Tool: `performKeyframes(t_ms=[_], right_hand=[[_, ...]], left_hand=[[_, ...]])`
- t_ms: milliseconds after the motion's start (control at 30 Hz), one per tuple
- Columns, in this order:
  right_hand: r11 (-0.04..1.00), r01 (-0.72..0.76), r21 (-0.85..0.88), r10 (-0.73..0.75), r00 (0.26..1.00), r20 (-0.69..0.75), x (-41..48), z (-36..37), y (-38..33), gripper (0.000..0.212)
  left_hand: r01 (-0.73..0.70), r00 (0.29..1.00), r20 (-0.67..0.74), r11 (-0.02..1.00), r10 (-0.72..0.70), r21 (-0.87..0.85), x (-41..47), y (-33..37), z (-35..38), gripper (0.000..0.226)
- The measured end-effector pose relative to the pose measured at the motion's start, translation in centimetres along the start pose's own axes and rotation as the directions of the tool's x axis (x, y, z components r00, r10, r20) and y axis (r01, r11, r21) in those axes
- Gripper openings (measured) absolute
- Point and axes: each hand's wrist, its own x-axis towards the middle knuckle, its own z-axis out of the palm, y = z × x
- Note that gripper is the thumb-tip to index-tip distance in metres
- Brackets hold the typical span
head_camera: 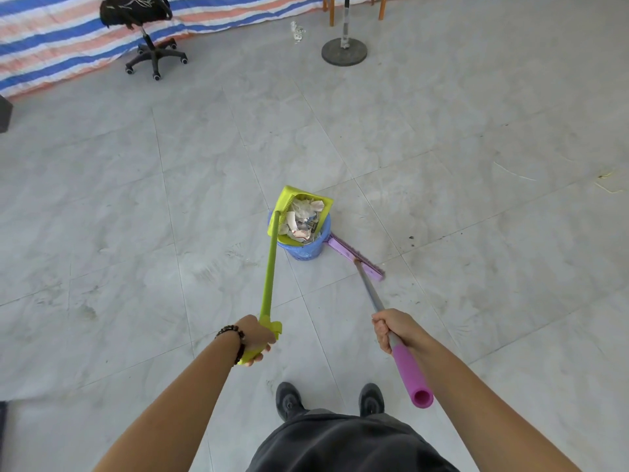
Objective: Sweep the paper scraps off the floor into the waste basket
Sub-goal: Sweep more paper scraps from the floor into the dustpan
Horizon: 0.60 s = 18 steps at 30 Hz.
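The top of the dustpan handle is gripped by the left hand, its fingers curled fully round it. Well ahead of those fingers, the green dustpan is tipped over the mouth of the blue waste basket, with paper scraps heaped inside. The broom shaft is clasped by the right hand, fingers wrapped tight. Ahead of them, the purple broom head is set on the floor, just beside the basket.

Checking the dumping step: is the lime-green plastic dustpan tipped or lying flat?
Tipped: the lime-green plastic dustpan tilts over the blue mesh waste basket, holding crumpled paper scraps.
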Motion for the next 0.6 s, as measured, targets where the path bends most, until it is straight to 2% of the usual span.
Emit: performKeyframes(t_ms=[67,133,200,267,367,600], right_hand=[[1.0,0.001,0.002,-0.001,1.0,0.0,0.1,0.1,-0.1,0.022],[1.0,-0.001,-0.003,0.001,1.0,-0.002,0.2,0.3,-0.1,0.023],[1.0,-0.01,0.006,0.01,1.0,0.0,0.2,0.5,-0.2,0.023],[1.0,-0.022,0.021,0.022,1.0,0.005,0.2,0.6,-0.2,0.024],[0.999,-0.03,0.024,0.03,1.0,0.001,0.2,0.8,-0.2,0.024],[0.999,-0.028,0.031,0.028,1.0,-0.003,0.5,1.1,-0.1,0.024]], left_hand=[[0.04,0.982,0.188,0.975,0.002,-0.219,0.0,-0.1,-0.3,0.016],[0.083,0.949,0.31,0.901,0.059,-0.426,-0.1,-0.3,-0.4,0.013],[0.12,0.929,0.351,0.8,0.119,-0.588,-0.1,-0.5,-0.3,0.012],[0.127,0.931,0.335,0.729,0.146,-0.672,-0.1,-0.6,0.0,0.012],[0.099,0.943,0.294,0.709,0.158,-0.698,0.4,-0.5,0.6,0.012],[-0.046,0.991,0.078,0.838,0.105,-0.544,0.6,-1.5,3.3,0.03]])
